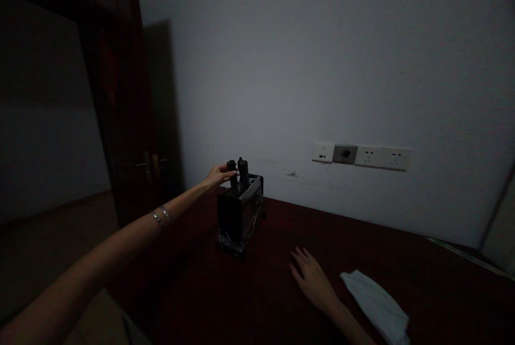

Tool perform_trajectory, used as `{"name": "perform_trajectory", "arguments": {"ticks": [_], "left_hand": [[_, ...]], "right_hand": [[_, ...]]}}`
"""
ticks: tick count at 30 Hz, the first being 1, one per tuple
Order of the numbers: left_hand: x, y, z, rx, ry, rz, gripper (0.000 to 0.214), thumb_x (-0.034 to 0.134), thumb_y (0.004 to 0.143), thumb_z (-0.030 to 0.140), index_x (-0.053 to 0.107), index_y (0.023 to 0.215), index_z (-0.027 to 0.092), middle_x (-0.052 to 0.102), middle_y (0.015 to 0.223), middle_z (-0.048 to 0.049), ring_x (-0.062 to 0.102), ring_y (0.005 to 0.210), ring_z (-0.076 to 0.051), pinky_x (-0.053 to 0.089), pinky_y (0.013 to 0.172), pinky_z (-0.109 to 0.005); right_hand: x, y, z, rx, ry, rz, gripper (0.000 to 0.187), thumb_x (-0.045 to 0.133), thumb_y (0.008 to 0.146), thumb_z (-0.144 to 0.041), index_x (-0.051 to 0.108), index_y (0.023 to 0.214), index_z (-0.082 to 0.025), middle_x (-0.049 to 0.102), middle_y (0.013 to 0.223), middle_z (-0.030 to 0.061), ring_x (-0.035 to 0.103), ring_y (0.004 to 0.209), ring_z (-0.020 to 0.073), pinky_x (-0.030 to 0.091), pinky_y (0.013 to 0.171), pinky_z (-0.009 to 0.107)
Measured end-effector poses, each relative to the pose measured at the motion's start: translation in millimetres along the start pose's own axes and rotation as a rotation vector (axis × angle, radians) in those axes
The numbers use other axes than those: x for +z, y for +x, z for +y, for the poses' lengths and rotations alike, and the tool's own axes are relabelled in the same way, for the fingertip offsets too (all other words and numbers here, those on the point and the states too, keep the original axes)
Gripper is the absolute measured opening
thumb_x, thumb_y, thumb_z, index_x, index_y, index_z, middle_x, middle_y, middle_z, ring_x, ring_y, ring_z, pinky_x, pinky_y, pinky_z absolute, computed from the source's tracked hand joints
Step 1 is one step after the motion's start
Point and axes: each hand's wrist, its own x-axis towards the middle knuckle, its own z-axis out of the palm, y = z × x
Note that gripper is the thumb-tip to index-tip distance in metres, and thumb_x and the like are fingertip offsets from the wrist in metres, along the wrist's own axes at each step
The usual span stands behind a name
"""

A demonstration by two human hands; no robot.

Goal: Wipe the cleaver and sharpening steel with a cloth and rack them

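Note:
A black knife block stands upright on the dark red table, with several black handles sticking up from its top. My left hand reaches in from the left, its thumb and fingers closed round the nearest-left black knife handle. The blade is hidden inside the block. To the right of the block, my right hand lies palm down on the table, fingers stretched out, holding nothing. A folded pale cloth lies just right of my right forearm.
The dark red tabletop runs back to a pale wall. White sockets and a grey switch plate sit low on that wall. At left stands an open dark door with a metal handle. A thin flat strip lies at the far right edge.

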Motion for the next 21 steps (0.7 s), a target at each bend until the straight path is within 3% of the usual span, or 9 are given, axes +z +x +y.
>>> {"name": "perform_trajectory", "arguments": {"ticks": [11, 17, 21], "left_hand": [[4.1, 6, 3, -0.032, -0.035, 0.026, 0.039, 0.072, 0.051, 0.007, 0.059, 0.087, 0.011, 0.065, 0.085, -0.0058, 0.062, 0.084, -0.018, 0.040, 0.091, -0.034], [-0.5, 0, 14, -0.056, -0.091, 0.007, 0.026, 0.059, 0.057, 0.014, 0.057, 0.083, 0.012, 0.062, 0.081, -0.0051, 0.060, 0.084, -0.019, 0.043, 0.084, -0.034], [-16.8, 4, 14, -0.061, -0.120, 0.098, 0.026, 0.049, 0.068, 0.021, 0.055, 0.091, 0.011, 0.061, 0.093, -0.0089, 0.059, 0.086, -0.019, 0.046, 0.080, -0.035]], "right_hand": [[7, 0, 4, -0.017, 0.024, 0.054, 0.049, 0.037, 0.085, -0.039, 0.054, 0.121, -0.009, 0.046, 0.133, 0.0131, 0.034, 0.128, 0.0267, 0.027, 0.106, 0.042], [6, 1, 4, -0.006, 0.019, 0.027, 0.050, 0.037, 0.085, -0.039, 0.054, 0.121, -0.009, 0.046, 0.133, 0.0130, 0.032, 0.128, 0.0271, 0.027, 0.106, 0.042], [6, 1, 4, -0.003, 0.018, 0.022, 0.050, 0.037, 0.085, -0.039, 0.053, 0.121, -0.008, 0.045, 0.134, 0.0128, 0.032, 0.129, 0.0270, 0.027, 0.106, 0.041]]}}
